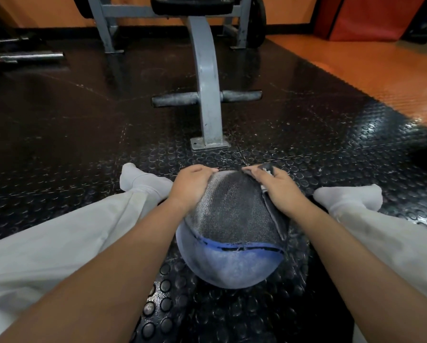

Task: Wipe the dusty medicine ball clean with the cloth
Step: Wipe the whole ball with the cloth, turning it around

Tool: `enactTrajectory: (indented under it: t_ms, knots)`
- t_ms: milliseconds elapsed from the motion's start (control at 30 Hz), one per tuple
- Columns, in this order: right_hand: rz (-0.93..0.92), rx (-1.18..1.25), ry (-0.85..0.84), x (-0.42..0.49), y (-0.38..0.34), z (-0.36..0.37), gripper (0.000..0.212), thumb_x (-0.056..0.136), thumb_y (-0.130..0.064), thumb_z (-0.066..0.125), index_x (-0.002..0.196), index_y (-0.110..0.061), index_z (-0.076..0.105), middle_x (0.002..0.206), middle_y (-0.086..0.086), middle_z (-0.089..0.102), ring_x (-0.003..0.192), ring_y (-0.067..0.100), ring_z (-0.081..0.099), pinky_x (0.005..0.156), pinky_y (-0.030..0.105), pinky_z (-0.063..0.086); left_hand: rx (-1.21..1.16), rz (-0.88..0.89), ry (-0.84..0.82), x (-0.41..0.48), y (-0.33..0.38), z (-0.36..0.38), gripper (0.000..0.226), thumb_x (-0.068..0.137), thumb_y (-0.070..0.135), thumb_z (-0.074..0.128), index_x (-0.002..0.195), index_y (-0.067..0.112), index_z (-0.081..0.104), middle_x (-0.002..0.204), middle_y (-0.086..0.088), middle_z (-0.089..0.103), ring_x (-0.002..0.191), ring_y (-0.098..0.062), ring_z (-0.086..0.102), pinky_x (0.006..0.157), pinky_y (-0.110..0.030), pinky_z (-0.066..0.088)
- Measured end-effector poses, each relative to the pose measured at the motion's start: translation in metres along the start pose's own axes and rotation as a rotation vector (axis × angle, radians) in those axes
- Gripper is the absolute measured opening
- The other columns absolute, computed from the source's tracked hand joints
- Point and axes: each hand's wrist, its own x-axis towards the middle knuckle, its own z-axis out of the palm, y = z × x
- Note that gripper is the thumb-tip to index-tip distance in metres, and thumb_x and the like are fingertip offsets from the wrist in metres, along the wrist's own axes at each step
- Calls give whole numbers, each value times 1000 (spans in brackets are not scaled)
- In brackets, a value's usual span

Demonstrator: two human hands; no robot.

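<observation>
A dusty medicine ball (229, 263), grey textured on top and blue below with a torn seam, rests on the floor between my legs. My left hand (191, 185) curls over the ball's upper left side and holds it. My right hand (279, 188) lies on the ball's upper right side and presses a dark grey cloth (278, 219) against it, fingers bent over the cloth. Part of the cloth hangs down the right side of the ball; the rest is hidden under my hand.
Black studded rubber floor (306, 125) all around. A grey bench frame (207, 95) with a foot bar stands just beyond the ball. My legs in white trousers and socks lie to either side. Barbell bars (31, 56) lie far left; orange flooring (380, 70) at right.
</observation>
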Motion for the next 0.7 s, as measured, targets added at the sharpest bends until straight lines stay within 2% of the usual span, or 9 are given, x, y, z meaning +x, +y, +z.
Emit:
enactTrajectory:
  t_ms: [100, 167, 233, 333, 433, 533, 600, 667, 700]
  knots:
    - [122, -259, 175, -4, -16, 12, 32, 101, -38, 38, 104, -18, 63, 105, 5, 65, 95, 24, 57, 85, 37, 43, 41, -25, 27, 1, 3, 1, 22, 95, 25, 54, 93, 20, 75, 97, 0, 73, 94, -21, 64, 90, -34, 49]
    - [12, -468, 293, -18, -22, 31, 33, 100, -35, 37, 114, -18, 62, 116, 5, 63, 107, 27, 54, 95, 41, 39, 49, -17, 42, 4, 2, -1, 23, 94, 25, 56, 97, 14, 76, 99, 2, 72, 97, -16, 63, 87, -30, 46]
    - [-216, -671, 344, -41, -25, 56, 38, 96, -33, 34, 120, -21, 61, 126, 0, 59, 117, 24, 49, 102, 43, 31, 83, 21, 25, 6, -1, -6, 23, 94, 23, 57, 99, 8, 73, 97, 2, 69, 91, -14, 61, 76, -21, 45]
    - [-601, -906, 155, -57, -27, 70, 47, 83, -37, 34, 115, -23, 65, 122, -1, 62, 117, 25, 51, 101, 43, 27, 38, 50, -59, 1, -6, -16, 15, 99, 19, 51, 90, 17, 63, 85, 7, 59, 75, -4, 54, 64, -8, 43]
    - [-767, -817, -153, -48, -26, 55, 45, 78, -37, 41, 114, -28, 66, 124, -8, 62, 123, 18, 46, 106, 37, 21, -26, 71, -70, -5, -11, -23, 22, 100, 9, 45, 87, 16, 62, 84, 9, 59, 72, 4, 56, 65, -9, 44]
    - [-625, -584, 8, -38, -26, 48, 34, 84, -31, 50, 111, -29, 69, 119, -10, 65, 116, 14, 52, 104, 37, 33, -17, 92, 1, -6, -16, -26, 18, 97, 9, 50, 100, 6, 67, 89, 2, 63, 81, -1, 58, 71, -9, 41]
    - [-354, -426, 173, -28, -28, 45, 25, 92, -31, 48, 107, -26, 68, 112, -5, 67, 104, 18, 56, 91, 36, 43, 14, 60, 25, -7, -20, -24, 24, 97, 20, 52, 109, 6, 68, 99, -2, 63, 90, -10, 55, 75, -20, 43]
    - [-61, -374, 259, -18, -30, 42, 25, 96, -35, 43, 98, -21, 63, 106, 5, 67, 95, 26, 57, 79, 36, 44, -15, 16, 109, -8, -21, -19, 23, 96, 23, 52, 104, 9, 69, 93, 5, 63, 83, -9, 54, 70, -17, 41]
    - [25, -405, 282, -16, -32, 43, 28, 96, -37, 41, 99, -19, 61, 107, 9, 65, 97, 31, 56, 81, 38, 44, -35, -8, 170, -9, -21, -17, 22, 96, 22, 52, 97, 11, 70, 88, 7, 63, 80, -8, 54, 68, -17, 40]
